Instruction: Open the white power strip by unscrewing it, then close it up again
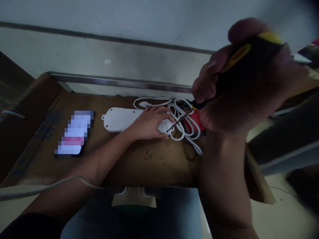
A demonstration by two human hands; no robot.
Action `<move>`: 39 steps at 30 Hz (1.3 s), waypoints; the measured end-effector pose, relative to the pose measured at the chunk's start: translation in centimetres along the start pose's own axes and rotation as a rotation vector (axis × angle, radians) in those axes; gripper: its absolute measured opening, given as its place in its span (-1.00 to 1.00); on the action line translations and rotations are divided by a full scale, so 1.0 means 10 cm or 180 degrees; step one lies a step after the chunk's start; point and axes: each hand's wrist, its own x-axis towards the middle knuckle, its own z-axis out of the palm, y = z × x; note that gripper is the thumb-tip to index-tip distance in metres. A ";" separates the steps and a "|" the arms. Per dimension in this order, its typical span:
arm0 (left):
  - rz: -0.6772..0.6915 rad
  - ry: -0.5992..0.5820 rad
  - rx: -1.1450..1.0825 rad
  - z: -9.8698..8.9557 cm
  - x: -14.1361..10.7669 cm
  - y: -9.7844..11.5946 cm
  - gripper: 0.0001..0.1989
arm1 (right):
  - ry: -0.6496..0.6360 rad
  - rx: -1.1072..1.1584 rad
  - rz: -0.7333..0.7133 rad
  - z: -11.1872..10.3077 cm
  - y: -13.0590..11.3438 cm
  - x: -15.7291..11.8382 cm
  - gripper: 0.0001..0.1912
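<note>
Power strip (119, 119) held steady under spread L hand (149, 124); R hand (236, 83) fisted round screwdriver (179, 120), tip prob. on strip's end.

Pretty much everything here's white or brown, honestly: a white power strip (122, 119) and white cable (180, 121) on brown cardboard (149, 172) with faded blue printing (45, 139). The screwdriver handle (249, 56) is black with yellow stripes, there's a red-and-black thing (196, 121) under the cable, and the jeans (174, 212) are blue.
</note>
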 end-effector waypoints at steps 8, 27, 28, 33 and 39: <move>0.0051 -0.0040 0.0041 -0.01 0.01 0.00 -0.44 | 0.0421 0.0356 -0.0706 0.05 0.16 0.03 -0.73; 0.0055 -0.0015 0.0082 -0.01 0.00 0.02 -0.47 | 0.0294 -0.0243 -0.0003 0.17 -0.04 0.00 -0.69; 0.0038 -0.0026 0.0080 -0.01 0.00 0.02 -0.46 | 0.0307 -0.0228 -0.0003 0.19 -0.03 -0.01 -0.67; 0.0028 -0.0030 0.0035 -0.03 0.00 0.03 -0.48 | 0.0307 -0.0244 0.0050 0.24 0.01 -0.05 -0.64; 0.0071 -0.0003 -0.0022 -0.01 -0.01 0.01 -0.51 | 0.0299 -0.0263 0.0112 0.26 0.04 0.00 -0.63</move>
